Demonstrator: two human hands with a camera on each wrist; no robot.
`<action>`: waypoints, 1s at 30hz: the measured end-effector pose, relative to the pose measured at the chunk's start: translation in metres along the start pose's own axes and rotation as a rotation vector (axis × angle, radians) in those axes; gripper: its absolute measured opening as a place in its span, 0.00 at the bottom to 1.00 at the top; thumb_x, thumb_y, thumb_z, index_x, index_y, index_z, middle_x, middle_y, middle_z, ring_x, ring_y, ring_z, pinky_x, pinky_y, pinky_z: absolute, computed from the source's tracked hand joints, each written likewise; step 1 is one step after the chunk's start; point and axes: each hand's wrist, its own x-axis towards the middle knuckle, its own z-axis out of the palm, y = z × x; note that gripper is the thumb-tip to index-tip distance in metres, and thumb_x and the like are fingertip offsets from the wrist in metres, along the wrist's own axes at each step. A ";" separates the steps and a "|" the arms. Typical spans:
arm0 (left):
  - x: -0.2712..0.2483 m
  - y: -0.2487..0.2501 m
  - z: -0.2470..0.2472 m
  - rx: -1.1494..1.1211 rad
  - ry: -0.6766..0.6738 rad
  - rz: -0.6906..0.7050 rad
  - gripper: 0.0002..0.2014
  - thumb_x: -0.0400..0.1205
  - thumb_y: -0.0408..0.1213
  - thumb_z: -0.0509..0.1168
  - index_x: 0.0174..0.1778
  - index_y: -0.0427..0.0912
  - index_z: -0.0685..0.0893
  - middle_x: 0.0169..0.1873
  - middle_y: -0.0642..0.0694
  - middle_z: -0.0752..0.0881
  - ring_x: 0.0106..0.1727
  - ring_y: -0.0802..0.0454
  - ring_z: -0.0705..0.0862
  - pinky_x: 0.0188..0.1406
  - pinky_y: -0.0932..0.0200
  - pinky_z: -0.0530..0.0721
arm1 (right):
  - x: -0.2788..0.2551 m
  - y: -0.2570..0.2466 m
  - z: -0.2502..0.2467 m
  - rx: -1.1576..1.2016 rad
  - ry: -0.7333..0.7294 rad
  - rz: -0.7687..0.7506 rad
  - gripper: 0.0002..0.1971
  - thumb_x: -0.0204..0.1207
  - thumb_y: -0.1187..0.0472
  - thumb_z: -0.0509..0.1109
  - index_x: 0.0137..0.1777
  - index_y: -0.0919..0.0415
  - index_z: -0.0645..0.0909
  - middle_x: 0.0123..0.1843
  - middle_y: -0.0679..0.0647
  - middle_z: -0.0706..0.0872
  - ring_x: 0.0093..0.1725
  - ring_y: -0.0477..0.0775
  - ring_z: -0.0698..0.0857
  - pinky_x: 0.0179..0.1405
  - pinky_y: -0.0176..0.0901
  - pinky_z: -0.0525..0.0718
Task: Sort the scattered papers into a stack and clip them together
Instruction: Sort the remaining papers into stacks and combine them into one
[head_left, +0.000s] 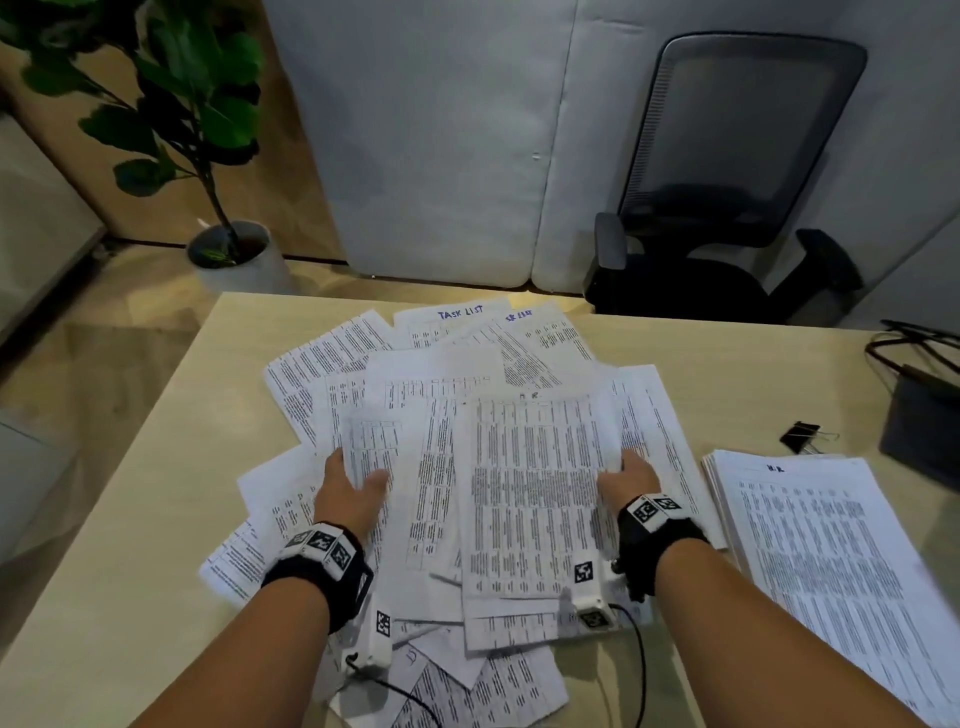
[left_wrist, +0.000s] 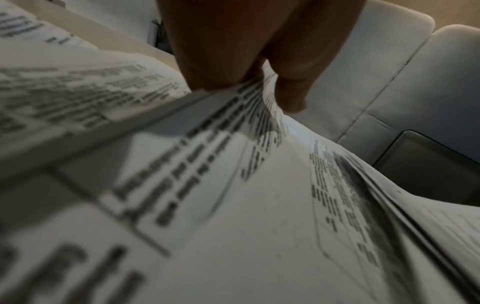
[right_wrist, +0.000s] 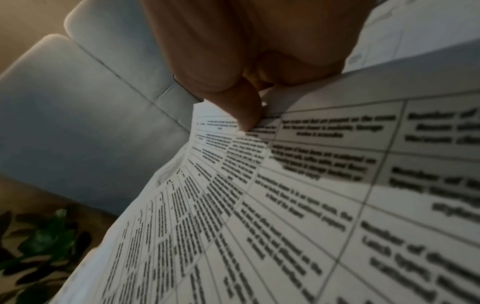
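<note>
Scattered printed papers (head_left: 415, 374) cover the middle of the wooden table (head_left: 156, 467) in an overlapping heap. My left hand (head_left: 353, 488) grips the edge of a printed sheet (head_left: 374, 441) at the heap's left, thumb on top; the left wrist view shows its fingers (left_wrist: 291, 90) under the curling paper (left_wrist: 259, 185). My right hand (head_left: 623, 478) pinches the right edge of a table-printed sheet (head_left: 535, 493), lifted a little; its thumb (right_wrist: 246, 111) presses on that sheet (right_wrist: 285, 205). A neat stack of papers (head_left: 821, 561) lies at the right. A black binder clip (head_left: 802, 436) sits behind it.
A dark flat device (head_left: 924, 431) with cables (head_left: 904, 343) lies at the table's right edge. A black mesh office chair (head_left: 727, 182) stands beyond the table before grey padded panels (head_left: 441, 156). A potted plant (head_left: 228, 244) stands on the floor at the far left.
</note>
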 end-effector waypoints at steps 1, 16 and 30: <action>-0.002 0.001 0.005 -0.017 -0.019 -0.008 0.35 0.83 0.47 0.65 0.83 0.42 0.58 0.77 0.38 0.71 0.75 0.36 0.72 0.73 0.44 0.70 | -0.006 -0.002 0.007 0.042 -0.010 -0.015 0.13 0.75 0.72 0.59 0.59 0.66 0.76 0.50 0.63 0.81 0.43 0.58 0.79 0.40 0.42 0.79; -0.013 0.057 0.000 -0.418 -0.344 0.083 0.33 0.71 0.27 0.74 0.72 0.46 0.72 0.67 0.49 0.81 0.70 0.46 0.77 0.75 0.39 0.67 | -0.030 -0.056 0.002 0.452 -0.212 -0.240 0.40 0.76 0.66 0.71 0.83 0.54 0.52 0.71 0.54 0.71 0.67 0.55 0.75 0.70 0.54 0.72; -0.011 0.106 -0.033 -0.642 -0.103 0.413 0.24 0.69 0.27 0.78 0.58 0.37 0.78 0.53 0.39 0.86 0.57 0.37 0.86 0.45 0.58 0.88 | -0.067 -0.115 -0.026 0.741 -0.325 -0.572 0.28 0.70 0.73 0.73 0.67 0.53 0.70 0.63 0.58 0.81 0.62 0.58 0.82 0.47 0.47 0.87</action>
